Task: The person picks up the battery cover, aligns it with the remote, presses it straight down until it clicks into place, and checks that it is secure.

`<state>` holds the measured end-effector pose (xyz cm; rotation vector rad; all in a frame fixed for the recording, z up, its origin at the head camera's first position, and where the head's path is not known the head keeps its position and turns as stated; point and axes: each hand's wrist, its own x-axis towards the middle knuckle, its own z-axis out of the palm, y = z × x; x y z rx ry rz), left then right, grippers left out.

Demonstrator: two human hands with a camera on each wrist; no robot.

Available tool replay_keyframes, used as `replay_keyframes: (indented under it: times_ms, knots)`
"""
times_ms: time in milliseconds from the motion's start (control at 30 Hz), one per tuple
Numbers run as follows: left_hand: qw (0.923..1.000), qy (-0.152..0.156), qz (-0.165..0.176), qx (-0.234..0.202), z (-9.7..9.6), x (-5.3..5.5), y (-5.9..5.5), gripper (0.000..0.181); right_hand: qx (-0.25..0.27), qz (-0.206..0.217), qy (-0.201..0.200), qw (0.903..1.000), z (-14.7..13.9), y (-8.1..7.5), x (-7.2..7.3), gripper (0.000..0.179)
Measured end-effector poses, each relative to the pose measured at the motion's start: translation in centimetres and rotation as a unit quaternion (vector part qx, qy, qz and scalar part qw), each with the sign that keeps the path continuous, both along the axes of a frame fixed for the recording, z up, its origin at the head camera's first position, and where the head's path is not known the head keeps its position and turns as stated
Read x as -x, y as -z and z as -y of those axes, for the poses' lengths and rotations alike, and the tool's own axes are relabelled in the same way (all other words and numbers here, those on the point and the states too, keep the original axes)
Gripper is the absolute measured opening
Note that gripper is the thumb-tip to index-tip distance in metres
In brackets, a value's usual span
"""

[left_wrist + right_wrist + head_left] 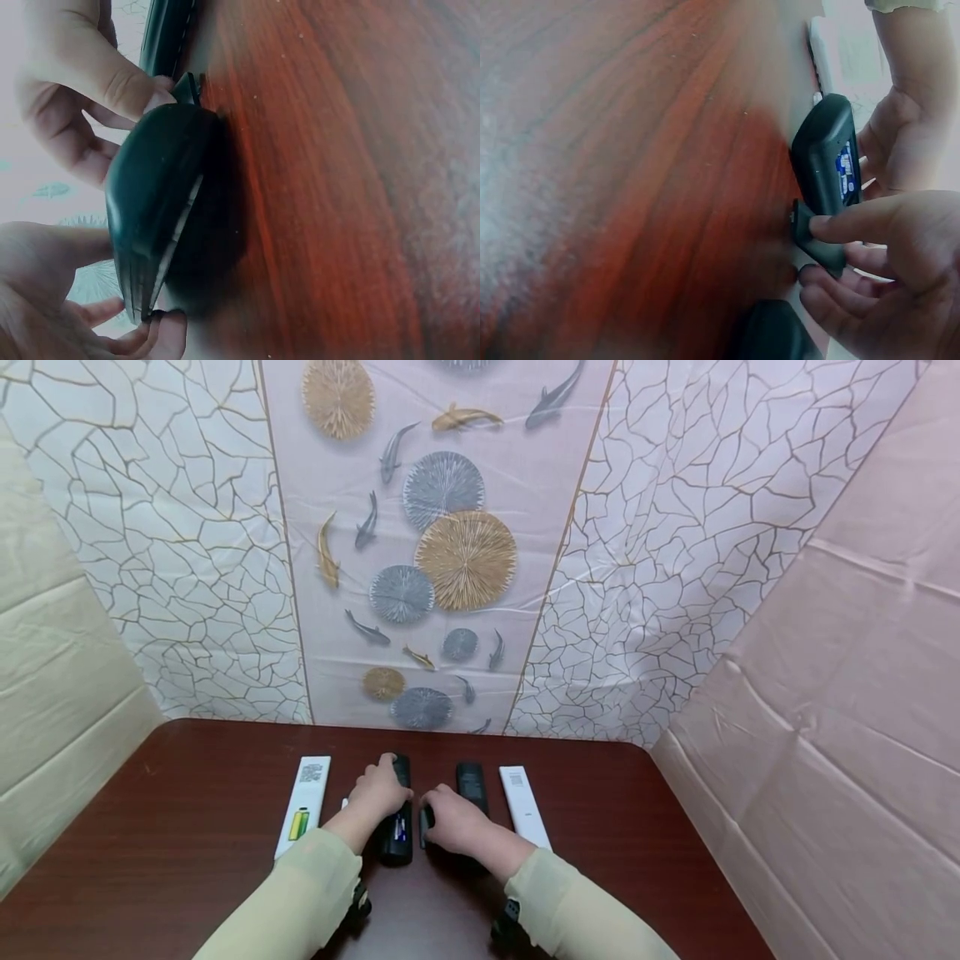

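A black remote control (397, 852) lies face down with its battery compartment uncovered, and blue batteries (845, 176) show inside. My left hand (378, 792) grips this remote by its sides near the far half. Between thumb and fingers, my right hand (453, 820) pinches a small black battery cover (814, 240), close beside the remote's right side. In the left wrist view, the remote's end (154, 187) hides part of both hands. Just beyond the right hand is a second black remote control (471, 783), partly covered by that hand.
A white remote control (303, 802) with a yellow-green battery picture lies on the left of the brown table (187, 835). Another white remote control (525, 806) lies on the right. A patterned cloth wall (465, 693) stands behind the table.
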<state>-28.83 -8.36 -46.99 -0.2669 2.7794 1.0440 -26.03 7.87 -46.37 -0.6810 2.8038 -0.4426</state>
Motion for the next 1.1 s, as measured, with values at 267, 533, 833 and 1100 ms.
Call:
replay_keyframes:
  times_ms: [267,533,833,1100]
  knots:
    - [0.9992,-0.016,-0.017,-0.034,0.7,-0.6,-0.5,0.062,0.043,-0.031,0.004,0.9986,-0.3,0.4,-0.2,0.032]
    - [0.9928,-0.049,-0.002,-0.109,1.2,-0.6,0.0,0.056,0.091,-0.028,0.02,0.9953,-0.4,0.5,-0.4,0.024]
    - [0.9847,-0.057,-0.002,-0.165,1.1,-0.3,0.5,0.054,0.163,0.013,0.046,0.9855,-1.2,0.7,-0.7,0.022]
    - [0.9806,-0.031,-0.036,-0.19,0.8,-1.2,0.0,0.053,0.208,0.036,0.066,0.9753,-2.0,-0.1,-1.5,0.023]
